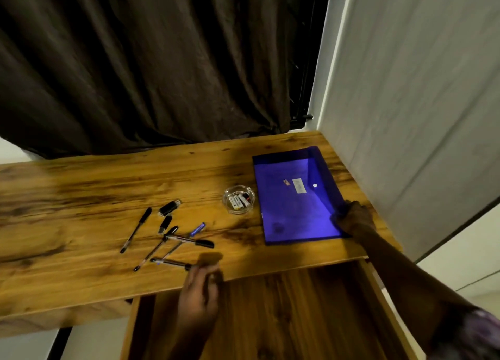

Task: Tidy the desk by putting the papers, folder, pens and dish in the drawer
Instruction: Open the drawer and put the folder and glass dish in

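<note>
Wooden desk (81, 186), drawer (270, 319) pulled open below its near edge. Right hand (355, 219) pinches the folder's (295, 197) near-right corner; left hand (198, 294), curled, touches a pen (170, 262) at the edge. Dish (239, 199) sits just left of the folder.

Open drawer (284, 319) unobstructed below desk (81, 197)

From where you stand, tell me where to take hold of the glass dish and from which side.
Take the glass dish by its thick rim, from above, fingers on opposite sides. It sits upright with batteries loose inside, so keep it level. Come in from the near left, where the desk is bare; the blue folder lies close on its right.
</note>
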`<state>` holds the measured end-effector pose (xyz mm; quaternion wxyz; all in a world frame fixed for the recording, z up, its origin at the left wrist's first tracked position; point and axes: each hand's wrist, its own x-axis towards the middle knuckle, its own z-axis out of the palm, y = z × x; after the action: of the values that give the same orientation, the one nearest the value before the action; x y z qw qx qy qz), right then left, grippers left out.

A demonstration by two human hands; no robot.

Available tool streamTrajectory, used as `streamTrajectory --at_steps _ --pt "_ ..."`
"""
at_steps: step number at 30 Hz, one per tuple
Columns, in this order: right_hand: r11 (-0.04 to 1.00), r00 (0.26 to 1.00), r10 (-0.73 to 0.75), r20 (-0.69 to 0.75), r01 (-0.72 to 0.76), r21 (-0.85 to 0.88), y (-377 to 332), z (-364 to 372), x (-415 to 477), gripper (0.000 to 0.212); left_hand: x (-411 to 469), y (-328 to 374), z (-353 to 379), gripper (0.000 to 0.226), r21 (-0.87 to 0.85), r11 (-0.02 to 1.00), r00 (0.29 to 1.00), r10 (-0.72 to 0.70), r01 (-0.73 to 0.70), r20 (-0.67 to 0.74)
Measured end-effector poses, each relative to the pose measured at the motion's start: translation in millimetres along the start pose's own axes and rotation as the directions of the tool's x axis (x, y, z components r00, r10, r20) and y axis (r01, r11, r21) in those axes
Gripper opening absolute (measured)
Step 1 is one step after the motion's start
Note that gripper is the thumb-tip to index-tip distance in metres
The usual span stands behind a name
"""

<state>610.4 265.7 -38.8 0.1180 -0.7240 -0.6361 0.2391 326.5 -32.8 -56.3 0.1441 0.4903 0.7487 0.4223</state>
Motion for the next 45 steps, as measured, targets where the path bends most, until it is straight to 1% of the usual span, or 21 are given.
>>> streamTrajectory --at_steps 2,4,5,7,9,10,14,16,18,20,21,24,26,28,30,33,36,39,40,43,45 --pt "0.996 0.996 -0.036 0.081 0.029 0.087 3.0 -6.6 4.9 0.048 23.6 25.1 26.8 0.022 -0.112 0.993 0.998 -0.021 0.028 0.062" --pt "0.968 0.989 -0.021 0.143 -0.016 0.250 5.2 -14.5 5.0 0.028 48.4 40.4 54.8 0.028 -0.225 0.957 0.973 -0.145 0.184 0.178" --pt "0.940 0.987 -0.010 0.161 -0.046 0.339 5.1 -19.5 2.3 0.023 59.5 46.5 66.3 0.032 -0.296 0.909 0.947 -0.235 0.294 0.220" --pt "0.873 0.985 -0.008 0.173 -0.077 0.482 6.2 -29.2 -3.7 0.028 75.2 56.6 82.4 0.029 -0.423 0.756 0.864 -0.399 0.500 0.308" --pt "0.807 0.981 -0.018 0.192 -0.099 0.582 10.5 -41.4 -13.2 0.028 80.3 65.3 88.4 0.027 -0.491 0.609 0.782 -0.471 0.623 0.409" --pt "0.778 0.980 -0.028 0.198 -0.103 0.620 13.6 -47.2 -19.7 0.028 79.9 68.3 89.2 0.031 -0.495 0.584 0.765 -0.469 0.643 0.441" --pt "0.673 0.981 -0.034 0.193 -0.120 0.730 28.7 -69.5 -50.4 0.044 73.7 71.0 94.4 0.053 -0.464 0.574 0.726 -0.406 0.675 0.554" --pt "0.619 0.968 -0.037 0.249 -0.173 0.766 38.2 -80.3 -70.7 0.051 68.0 72.3 94.8 0.060 -0.479 0.546 0.716 -0.398 0.687 0.573" --pt "0.612 0.943 -0.054 0.329 -0.230 0.757 52.4 -88.5 -88.5 0.063 58.9 77.9 94.2 0.064 -0.503 0.513 0.710 -0.388 0.696 0.588" --pt "0.631 0.909 -0.089 0.408 -0.265 0.729 67.3 -95.7 -108.0 0.074 44.3 83.6 91.5 0.065 -0.481 0.528 0.702 -0.384 0.700 0.600" --pt "0.649 0.891 -0.114 0.440 -0.269 0.712 73.6 -99.5 -119.4 0.075 36.0 84.4 91.2 0.065 -0.461 0.559 0.706 -0.376 0.689 0.600" --pt "0.680 0.854 -0.159 0.496 -0.269 0.682 93.2 -109.7 -147.1 0.063 12.2 85.4 86.8 0.045 -0.406 0.618 0.693 -0.334 0.673 0.639" --pt "0.678 0.827 -0.188 0.530 -0.281 0.679 109.4 -114.1 -161.0 0.067 -2.5 80.1 85.1 0.052 -0.376 0.638 0.660 -0.286 0.672 0.694" --pt "0.676 0.807 -0.192 0.558 -0.303 0.672 124.7 -117.5 -174.3 0.077 -15.6 76.2 82.7 0.060 -0.345 0.681 0.622 -0.207 0.646 0.755" --pt "0.680 0.797 -0.193 0.572 -0.312 0.664 138.0 -123.3 -189.9 0.084 -29.9 75.3 79.6 0.057 -0.292 0.719 0.550 -0.149 0.631 0.822" --pt "0.669 0.780 -0.206 0.591 -0.328 0.667 151.9 -136.9 -212.0 0.079 -47.8 78.2 73.2 0.046 -0.151 0.790 0.396 -0.124 0.594 0.910" --pt "0.662 0.763 -0.203 0.613 -0.355 0.660 169.7 -146.5 -227.2 0.082 -60.8 80.7 69.9 0.049 -0.096 0.850 0.280 -0.063 0.518 0.958" --pt "0.651 0.758 -0.183 0.626 -0.384 0.655 187.9 -154.7 -243.8 0.090 -73.9 90.0 59.3 0.028 -0.093 0.871 0.199 -0.006 0.483 0.980" --pt "0.648 0.754 -0.187 0.630 -0.387 0.656 193.0 -157.0 -249.5 0.091 -78.2 91.8 56.5 0.025 -0.085 0.873 0.174 0.000 0.481 0.985" --pt "0.642 0.743 -0.194 0.641 -0.398 0.655 208.6 -163.8 -259.8 0.091 -86.8 97.3 53.4 0.040 -0.045 0.877 0.094 0.000 0.478 0.996" --pt "0.642 0.736 -0.192 0.649 -0.406 0.650 219.3 -166.8 -264.7 0.089 -92.0 99.2 54.8 0.038 -0.029 0.873 0.060 0.000 0.488 0.998"
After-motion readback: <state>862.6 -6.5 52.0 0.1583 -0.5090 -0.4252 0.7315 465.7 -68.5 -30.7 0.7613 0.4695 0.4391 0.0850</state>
